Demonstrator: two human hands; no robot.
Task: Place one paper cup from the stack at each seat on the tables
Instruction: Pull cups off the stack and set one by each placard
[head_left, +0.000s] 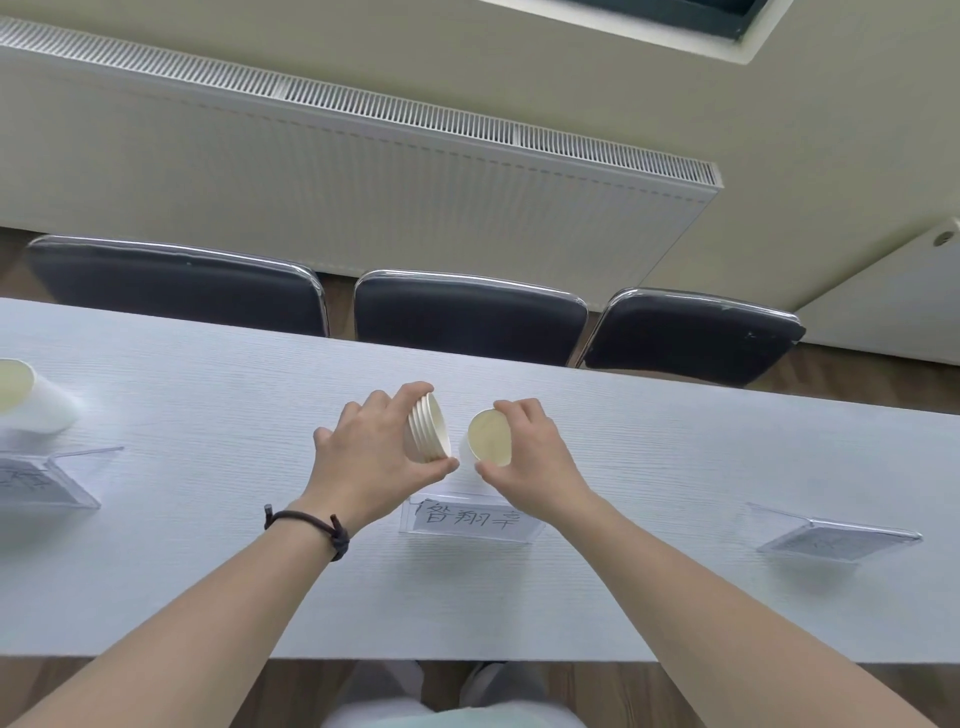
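Left hand gripping stack, right hand holding cup

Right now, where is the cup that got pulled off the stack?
In the head view, the single cup is in the right hand, mid-table, just beyond the middle name card, beside the stack.

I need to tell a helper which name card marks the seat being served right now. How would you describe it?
On the long white table, facing the middle of three dark chairs, it is the middle name card. Unlike the angled cards left and right, it faces the camera, directly under both hands.
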